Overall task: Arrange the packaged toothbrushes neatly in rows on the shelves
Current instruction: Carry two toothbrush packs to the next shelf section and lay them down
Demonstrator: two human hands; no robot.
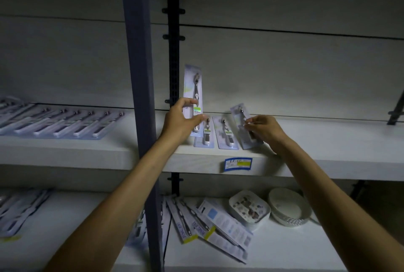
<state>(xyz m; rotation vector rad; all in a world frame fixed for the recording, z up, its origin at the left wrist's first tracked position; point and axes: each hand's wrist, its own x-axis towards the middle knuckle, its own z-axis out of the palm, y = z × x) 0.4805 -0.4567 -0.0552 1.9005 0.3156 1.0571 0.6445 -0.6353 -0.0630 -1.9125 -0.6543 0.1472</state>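
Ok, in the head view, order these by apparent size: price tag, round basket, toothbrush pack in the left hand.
1. Round basket
2. Toothbrush pack, though partly hidden by the left hand
3. Price tag
The basket sits nearer the camera, so true sizes stay unsure.

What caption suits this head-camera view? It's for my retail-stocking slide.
Left hand holds a packaged toothbrush upright; right hand sets another pack beside two on the shelf.

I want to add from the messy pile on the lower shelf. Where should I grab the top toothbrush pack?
Pinch the toothbrush pack by its flat card edge at the near end, probably from the front: it lies flat and slanted over the others, and the white dishes crowd its far right.
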